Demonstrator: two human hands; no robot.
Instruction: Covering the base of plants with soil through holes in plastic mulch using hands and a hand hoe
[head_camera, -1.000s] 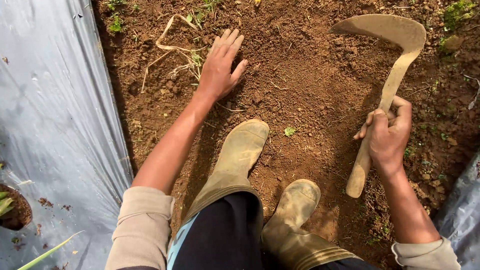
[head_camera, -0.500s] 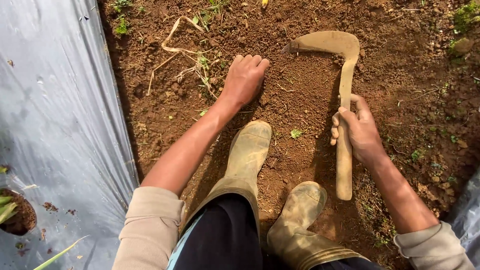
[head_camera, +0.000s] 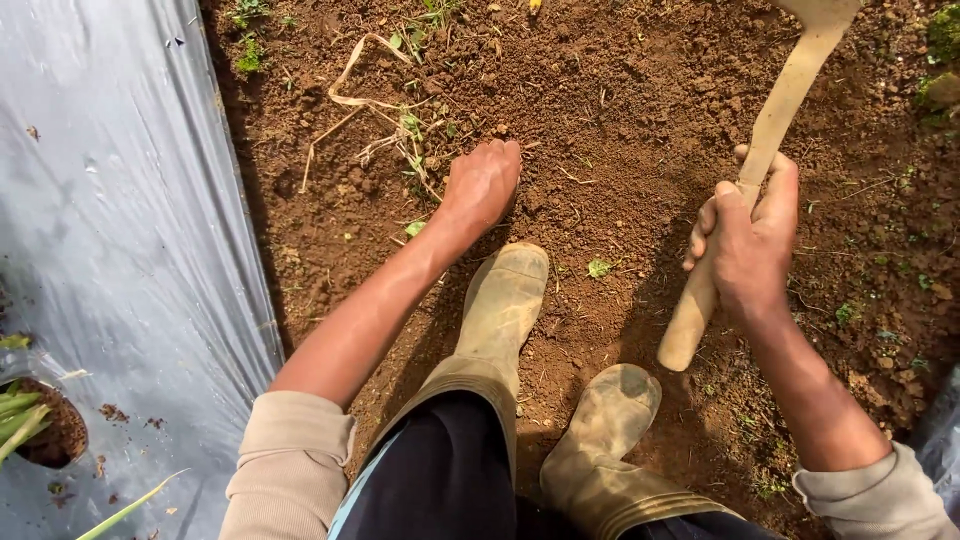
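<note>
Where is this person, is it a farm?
Probably a farm or vegetable plot: bare soil, silver plastic mulch sheet with a plant in its hole, and a hoe in the right hand.

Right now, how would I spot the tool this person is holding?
Start at the silver plastic sheet on the left, then cross the bare brown soil to the right hand. It grips a hand hoe, the only pale wooden handle rising toward the picture's top edge, beside two muddy rubber boots.

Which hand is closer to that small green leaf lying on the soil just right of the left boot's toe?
Left. The left hand rests on the soil just up and left of the leaf; the right hand, gripping the wooden handle, is farther off to its right.
</note>
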